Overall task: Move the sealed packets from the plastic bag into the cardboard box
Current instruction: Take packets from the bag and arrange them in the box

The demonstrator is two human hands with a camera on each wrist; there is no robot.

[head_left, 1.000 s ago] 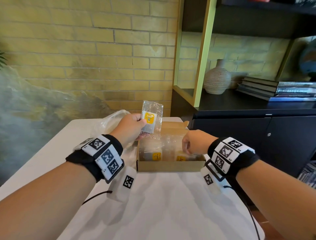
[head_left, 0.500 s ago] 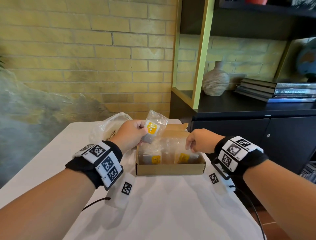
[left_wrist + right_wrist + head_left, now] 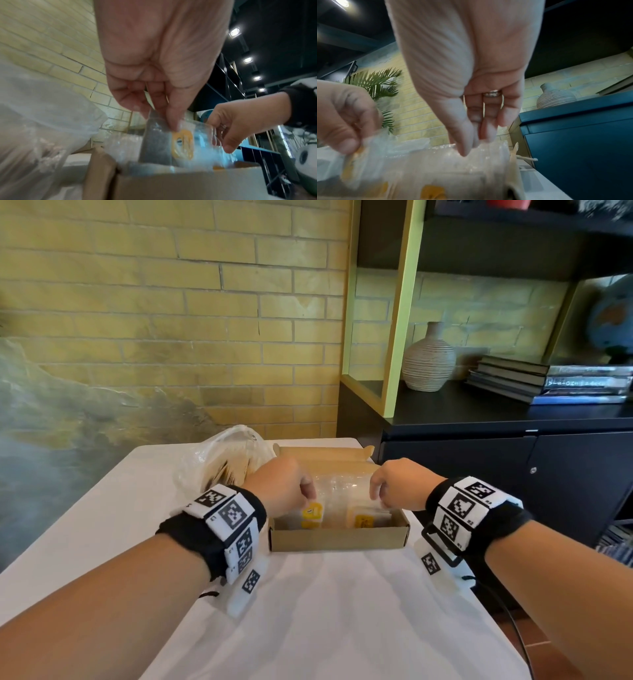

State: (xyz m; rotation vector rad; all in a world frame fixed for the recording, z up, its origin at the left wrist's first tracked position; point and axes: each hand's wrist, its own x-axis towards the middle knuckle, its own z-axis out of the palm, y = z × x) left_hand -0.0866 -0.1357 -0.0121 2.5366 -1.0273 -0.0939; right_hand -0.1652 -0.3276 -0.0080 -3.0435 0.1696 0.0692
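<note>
A clear packet (image 3: 312,510) with a yellow label stands inside the open box (image 3: 339,537) at its 9 o'clock end, among other packets (image 3: 364,520). The left hand (image 3: 281,486) pinches its top edge between thumb and fingers (image 3: 173,121). The right hand (image 3: 399,487), fingers (image 3: 467,143) curled down, grips the clear wrap of the packets at the 3 o'clock end. The plastic bag (image 3: 222,460) sits just beside the box at 10 o'clock. The table (image 3: 325,621) lies bare toward 6 o'clock; a dark cabinet (image 3: 513,474) stands near at 3 o'clock.
</note>
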